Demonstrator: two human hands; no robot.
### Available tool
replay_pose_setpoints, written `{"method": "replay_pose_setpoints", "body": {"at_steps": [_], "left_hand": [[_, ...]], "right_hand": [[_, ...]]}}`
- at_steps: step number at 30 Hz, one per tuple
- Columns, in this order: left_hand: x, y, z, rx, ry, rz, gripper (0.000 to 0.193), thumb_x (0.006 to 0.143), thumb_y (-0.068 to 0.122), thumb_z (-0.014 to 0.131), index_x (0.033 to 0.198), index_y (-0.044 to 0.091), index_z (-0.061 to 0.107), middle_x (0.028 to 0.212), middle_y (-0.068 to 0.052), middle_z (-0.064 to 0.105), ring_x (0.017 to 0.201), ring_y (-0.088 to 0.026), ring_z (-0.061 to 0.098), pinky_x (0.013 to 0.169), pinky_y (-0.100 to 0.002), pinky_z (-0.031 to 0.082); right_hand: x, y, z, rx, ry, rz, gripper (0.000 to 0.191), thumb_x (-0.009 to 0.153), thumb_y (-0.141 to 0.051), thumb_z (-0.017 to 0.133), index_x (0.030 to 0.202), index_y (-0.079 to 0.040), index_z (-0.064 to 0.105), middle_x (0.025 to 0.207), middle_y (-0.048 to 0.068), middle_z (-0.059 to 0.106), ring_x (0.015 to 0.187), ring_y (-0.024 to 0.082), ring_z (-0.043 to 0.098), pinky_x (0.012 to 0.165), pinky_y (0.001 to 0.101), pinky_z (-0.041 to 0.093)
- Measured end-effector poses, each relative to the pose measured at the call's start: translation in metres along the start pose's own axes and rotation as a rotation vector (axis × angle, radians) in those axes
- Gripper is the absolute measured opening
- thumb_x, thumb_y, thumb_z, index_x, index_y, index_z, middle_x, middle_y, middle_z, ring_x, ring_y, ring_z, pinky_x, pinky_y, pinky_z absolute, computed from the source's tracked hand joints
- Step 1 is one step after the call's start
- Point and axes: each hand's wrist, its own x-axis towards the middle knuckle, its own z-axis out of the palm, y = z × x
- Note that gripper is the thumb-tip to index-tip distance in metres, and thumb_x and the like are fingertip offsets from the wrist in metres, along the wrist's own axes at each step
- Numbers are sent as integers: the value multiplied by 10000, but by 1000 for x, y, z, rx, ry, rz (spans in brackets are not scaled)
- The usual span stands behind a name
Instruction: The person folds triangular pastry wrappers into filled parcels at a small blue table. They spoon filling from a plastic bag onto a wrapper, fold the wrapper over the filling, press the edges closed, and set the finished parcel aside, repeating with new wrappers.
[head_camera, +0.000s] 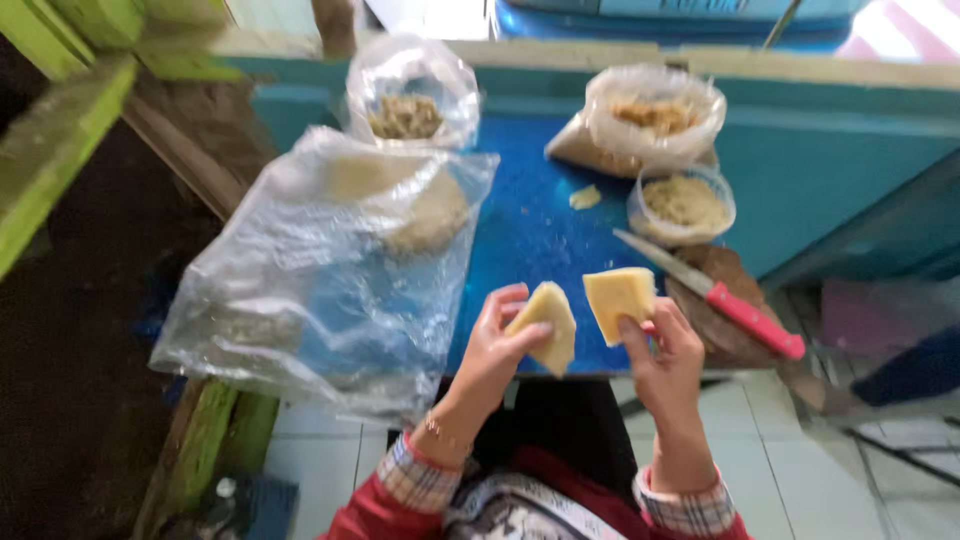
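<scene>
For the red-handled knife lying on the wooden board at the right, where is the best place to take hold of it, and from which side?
Probably by the red handle of the knife, coming from the right. The handle points toward the lower right, past the edge of the wooden board, so fingers can close around it. The blade runs up-left toward the bowl, away from the reach. The right hand is nearest, though it now holds a yellow piece.

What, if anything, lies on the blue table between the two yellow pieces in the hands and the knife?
Nothing visible does. The left hand and right hand each hold a yellow piece; the red-handled knife lies just right of them on a brown board.
</scene>
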Motion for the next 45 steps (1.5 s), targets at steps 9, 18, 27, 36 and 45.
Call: {"method": "replay_pose_setpoints", "body": {"at_steps": [9, 18, 27, 36, 45], "left_hand": [[9, -31, -21, -304, -250, -323, 440, 897, 205, 743, 1250, -17, 606, 1060, -77, 706, 953, -159, 701, 822, -314, 585], [-28, -46, -14, -420, -448, -410, 371, 1003, 292, 523, 1244, 50, 668, 1107, -39, 724, 947, -134, 717, 810, -291, 574], [-32, -47, -14, -259, -453, -469, 475, 1088, 426, 428, 1217, 40, 672, 1134, -104, 713, 971, -187, 696, 813, -338, 570], [-40, -37, -16, -186, -443, -555, 766, 999, 682, 328, 1279, 54, 665, 1199, -114, 712, 1066, -205, 699, 889, -363, 578], [-66, -2, -22, -10, -450, -180, 874, 842, 350, 762, 1538, 57, 322, 1182, -130, 665, 1050, -194, 670, 912, -327, 547]], "right_hand": [[6, 8, 12, 548, 6, 248, 217, 981, -34, 688, 1196, -11, 666, 1075, 41, 695, 981, 97, 646, 872, 244, 507], [-26, -61, 0, -352, -218, -824, 265, 846, -38, 683, 1106, -82, 708, 1087, 78, 710, 991, 264, 699, 895, 408, 563], [-54, -82, -10, -599, -317, -837, 346, 810, -73, 727, 1152, -123, 741, 1098, 32, 701, 997, 221, 693, 844, 381, 534], [-53, -83, -20, -522, -484, -722, 571, 729, -307, 786, 1254, -112, 672, 1153, 80, 676, 1016, 290, 666, 845, 432, 521], [-63, -24, -14, -17, -376, -167, 635, 762, -187, 845, 1351, -73, 637, 1241, 92, 673, 1036, 209, 676, 813, 322, 561]]}}
